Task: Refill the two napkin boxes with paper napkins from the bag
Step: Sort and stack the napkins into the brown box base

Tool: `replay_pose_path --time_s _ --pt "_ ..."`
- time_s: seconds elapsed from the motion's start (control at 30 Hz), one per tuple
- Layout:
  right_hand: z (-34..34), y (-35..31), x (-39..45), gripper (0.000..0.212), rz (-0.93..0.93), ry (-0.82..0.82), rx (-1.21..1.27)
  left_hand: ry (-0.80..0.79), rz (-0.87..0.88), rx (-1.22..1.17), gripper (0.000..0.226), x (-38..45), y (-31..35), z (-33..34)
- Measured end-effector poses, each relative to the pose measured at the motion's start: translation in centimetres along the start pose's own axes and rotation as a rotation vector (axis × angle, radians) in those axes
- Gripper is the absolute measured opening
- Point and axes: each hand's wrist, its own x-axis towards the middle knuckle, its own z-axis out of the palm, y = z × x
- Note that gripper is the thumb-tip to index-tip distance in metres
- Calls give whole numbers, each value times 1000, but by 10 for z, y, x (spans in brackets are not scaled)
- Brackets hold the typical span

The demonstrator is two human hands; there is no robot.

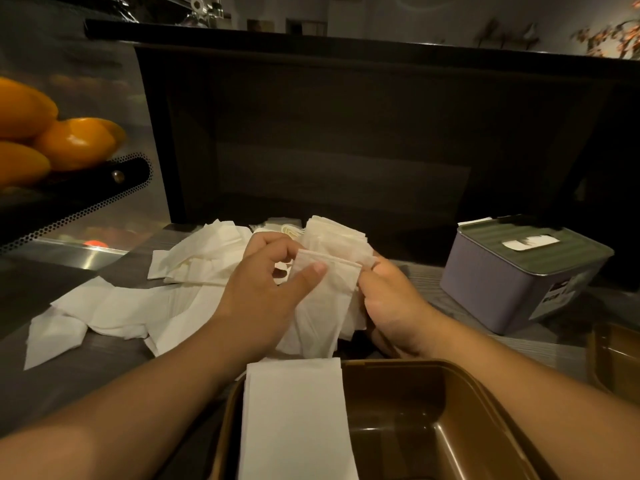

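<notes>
An open brown napkin box stands at the near edge, with a white stack of napkins lying in its left side. Just beyond it both hands work a bunch of folded napkins. My left hand pinches the top napkin's edge between thumb and fingers. My right hand grips the bunch from the right. A grey napkin box with a green lid closed, a napkin showing in its slot, stands at the right. Loose napkins are spread over the counter to the left and behind the hands.
A black perforated basket of oranges sits at the left on a metal ledge. A dark raised counter wall closes off the back. Part of a brown lid or tray shows at the right edge.
</notes>
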Motion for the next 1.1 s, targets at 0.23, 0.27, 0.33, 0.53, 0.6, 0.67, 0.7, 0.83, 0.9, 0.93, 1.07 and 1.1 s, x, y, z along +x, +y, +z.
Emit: replay_pose_path --time_s 0.23,0.27,0.33,0.53,0.6,0.67,0.7,0.83,0.9,0.93,1.07,1.1 --pt "10 0 -7 35 119 -233 137 47 -95 4 16 2 -4 8" --pt "10 0 -5 22 104 -187 96 47 -98 -71 23 2 -3 7" --pt "6 0 -3 18 84 -97 134 4 -133 -279 52 1 -1 2" --pt "-9 -15 -3 26 -52 11 169 -124 -163 -357 41 5 -9 1" --pt "-16 -21 -5 37 -140 72 -65 -81 -127 -341 34 5 -11 -1" --pt "-23 -29 -10 51 -191 74 -298 -12 -54 -282 32 3 -10 -3" --pt "-27 -33 -13 57 -187 59 -331 26 -13 -249 32 3 -9 -4" --pt "-32 -31 -27 50 -150 47 -428 -30 91 -155 34 1 -5 -5" --pt "-37 -15 -33 44 -139 74 -444 -213 71 -93 46 -1 -5 -1" --pt "-39 -8 -36 44 -126 94 -439 -287 78 -45 55 -3 -6 2" --pt "-42 -2 -36 57 -107 60 -491 -315 104 17 68 0 -8 4" --pt "-41 -2 -37 63 -84 36 -514 -304 99 4 67 0 -9 5"
